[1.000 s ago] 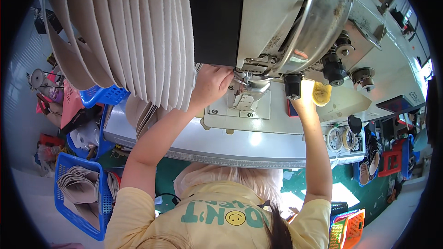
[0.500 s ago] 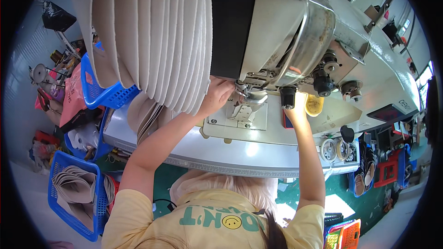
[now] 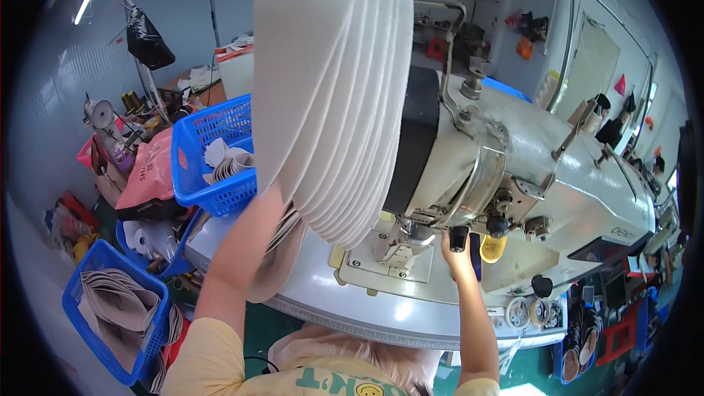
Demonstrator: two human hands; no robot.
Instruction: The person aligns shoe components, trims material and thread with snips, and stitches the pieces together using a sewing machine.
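A string of pale beige curved sheet pieces (image 3: 345, 125) fills the middle, hanging beside the sewing machine (image 3: 587, 183). My left forearm (image 3: 246, 257) reaches up behind it; the pieces hide the left hand and its fingers. More curved pieces (image 3: 277, 268) sit on the table by that forearm. My right hand (image 3: 455, 255) is close to the presser foot (image 3: 418, 232), just right of it. A black knob (image 3: 458, 239) covers part of that hand, so its grip does not show.
A blue basket (image 3: 213, 194) with curved pieces stands behind my left arm, and another blue basket (image 3: 150, 367) is at lower left. A pink bag (image 3: 150, 180) lies at the left. Bobbin-like wheels (image 3: 518, 313) are set at the table's right end.
My left hand has moved from beside the needle to the left, behind the hanging pieces. The view has tilted up, showing more of the room. My right hand stays near the presser foot.
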